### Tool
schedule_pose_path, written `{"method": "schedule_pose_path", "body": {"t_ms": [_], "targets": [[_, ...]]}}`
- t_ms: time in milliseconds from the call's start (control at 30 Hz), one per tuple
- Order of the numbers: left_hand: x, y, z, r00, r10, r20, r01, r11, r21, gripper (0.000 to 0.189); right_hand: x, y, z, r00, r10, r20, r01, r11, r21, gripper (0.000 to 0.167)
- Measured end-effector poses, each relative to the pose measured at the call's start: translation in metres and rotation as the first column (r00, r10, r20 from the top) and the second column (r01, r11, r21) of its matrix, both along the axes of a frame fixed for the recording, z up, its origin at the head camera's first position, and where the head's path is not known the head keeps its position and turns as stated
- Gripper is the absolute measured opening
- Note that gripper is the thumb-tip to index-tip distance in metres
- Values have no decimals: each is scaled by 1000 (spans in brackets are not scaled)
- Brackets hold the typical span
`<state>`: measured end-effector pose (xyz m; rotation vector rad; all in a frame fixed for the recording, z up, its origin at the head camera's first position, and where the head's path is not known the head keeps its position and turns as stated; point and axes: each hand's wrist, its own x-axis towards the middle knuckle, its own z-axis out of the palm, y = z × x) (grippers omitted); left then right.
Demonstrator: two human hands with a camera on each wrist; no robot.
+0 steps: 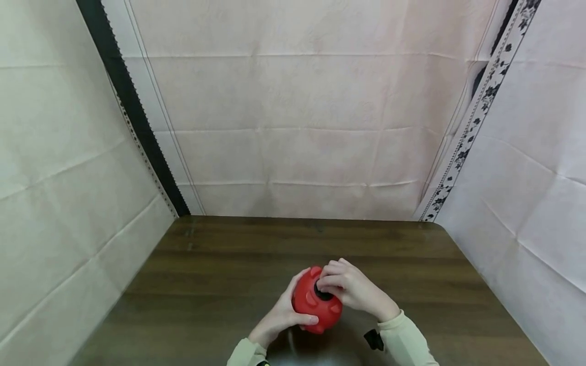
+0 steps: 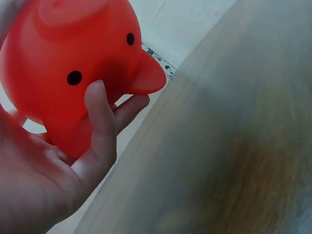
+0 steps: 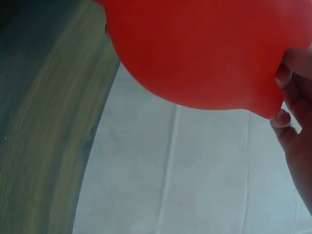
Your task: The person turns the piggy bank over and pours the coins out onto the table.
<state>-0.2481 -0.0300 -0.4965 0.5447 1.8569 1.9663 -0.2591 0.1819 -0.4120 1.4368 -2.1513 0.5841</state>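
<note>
A round red piggy bank (image 1: 305, 300) is held up over the wooden table, its underside with a black plug (image 1: 324, 295) facing up and to the right. My left hand (image 1: 286, 310) grips its left side, the thumb lying across the red body. The left wrist view shows the bank's (image 2: 105, 53) two black dot eyes, and the left hand (image 2: 63, 165) wrapped around from below. Curled over the plug are the fingers of my right hand (image 1: 350, 284), which pinch at its edge. In the right wrist view the right hand (image 3: 300, 107) meets the bank at its edge.
The dark brown wooden table (image 1: 220, 284) spreads around both hands. Pale creased cloth hangs behind it (image 1: 293, 127) and along both sides. A black strip (image 1: 137, 112) runs down the left corner, a floral border (image 1: 480, 112) down the right.
</note>
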Motion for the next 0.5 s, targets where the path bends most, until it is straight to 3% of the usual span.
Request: {"method": "schedule_pose_path", "body": {"t_ms": [133,267,500], "targets": [[-1,-2,-2,1000,1,-9,-1,1000,-13,86,1,-1,-5,999,-41,-23,41,999,19,19],[2,-4,-5,998,54,16,-53,997,-50,87,4,-4,-15,991,-120,-61,121,993,10,22],[9,0,-9,992,101,78,-98,994,-50,88,10,-14,-22,938,-273,-212,275,961,-17,24]]}}
